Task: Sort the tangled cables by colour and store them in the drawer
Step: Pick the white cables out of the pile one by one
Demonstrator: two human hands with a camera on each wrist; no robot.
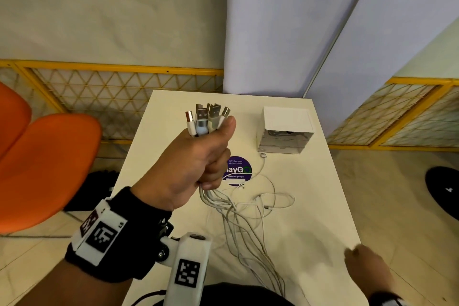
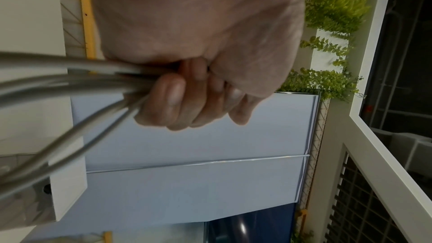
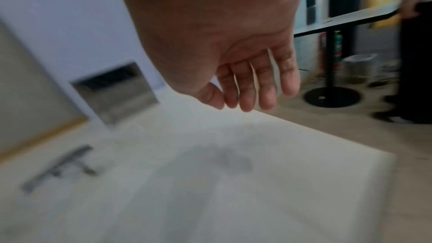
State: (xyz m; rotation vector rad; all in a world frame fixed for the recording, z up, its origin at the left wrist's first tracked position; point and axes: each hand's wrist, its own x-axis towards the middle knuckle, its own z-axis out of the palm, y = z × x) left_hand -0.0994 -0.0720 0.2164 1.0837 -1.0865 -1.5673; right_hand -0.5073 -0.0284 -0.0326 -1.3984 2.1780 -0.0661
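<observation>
My left hand [image 1: 198, 156] is raised above the white table [image 1: 310, 218] and grips a bundle of white cables [image 1: 207, 119], their USB plugs sticking up out of the fist. The cable lengths hang below the fist and trail in loose tangles [image 1: 255, 208] over the table toward its near edge. In the left wrist view my curled fingers [image 2: 177, 99] clamp the grey-white cables [image 2: 70, 80]. My right hand [image 1: 367, 268] hovers over the table's near right corner with loosely extended fingers [image 3: 247, 88], holding nothing. A small white drawer unit [image 1: 285, 129] stands at the far right of the table.
A round purple sticker [image 1: 238, 171] lies on the table behind my left hand. Orange chairs [image 1: 44, 169] stand to the left, a yellow mesh fence [image 1: 111, 87] and blue-grey partitions [image 1: 285, 20] behind. A black table base [image 1: 444, 191] sits on the floor to the right.
</observation>
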